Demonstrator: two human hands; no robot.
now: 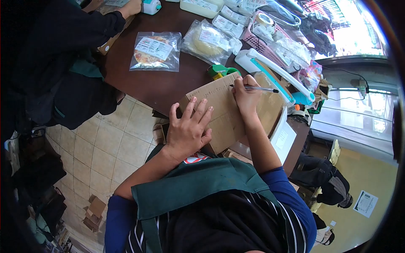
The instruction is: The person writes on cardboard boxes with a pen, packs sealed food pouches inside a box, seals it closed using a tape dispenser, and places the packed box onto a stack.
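Observation:
A brown cardboard box (223, 120) lies in front of me at the table's near edge, with faint handwriting along its upper part. My left hand (188, 128) rests on the box's left side, fingers spread. Pinched in my right hand (247, 96) is a clear ballpoint pen (265, 89), its tip close to the written line on the cardboard. Just beyond the box sits a green tape dispenser (222, 71). A white and blue heat sealer (278, 76) stands to the right, near my right hand.
Two labelled plastic packs, a pizza pack (155, 52) and a pale round one (206, 40), lie on the dark table (122, 63). A pink basket (263, 42) holds plastic bags and tape. Another person's sleeve (76, 33) is at the upper left. Cardboard scraps (95, 213) lie on the floor.

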